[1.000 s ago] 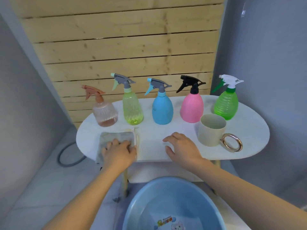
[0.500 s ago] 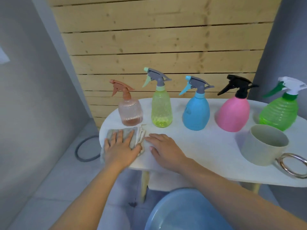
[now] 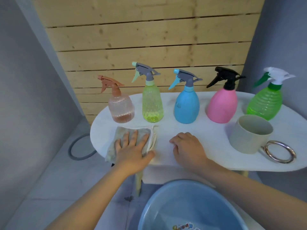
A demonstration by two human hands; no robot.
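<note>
blue basin [image 3: 182, 201] sat nearest, below table [image 3: 207, 130] | left hand [image 3: 132, 150] lay flat, fingers straight, pressing grey cloth [image 3: 121, 132] at table's front left edge | right hand [image 3: 187, 146] rested near it, fingers bent under, grasp unclear | five spray bottles [image 3: 186, 107] stood behind

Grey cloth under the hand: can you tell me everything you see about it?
The grey fuzzy cloth looks like soft towel fabric, roughly square. It lies flat at the left end of the white oval table, in front of the peach see-through spray bottle, its near corner at the table's edge. The left hand presses on it with spread, straight fingers, hiding its middle. The edge of a cream cloth shows along its right side.
</note>
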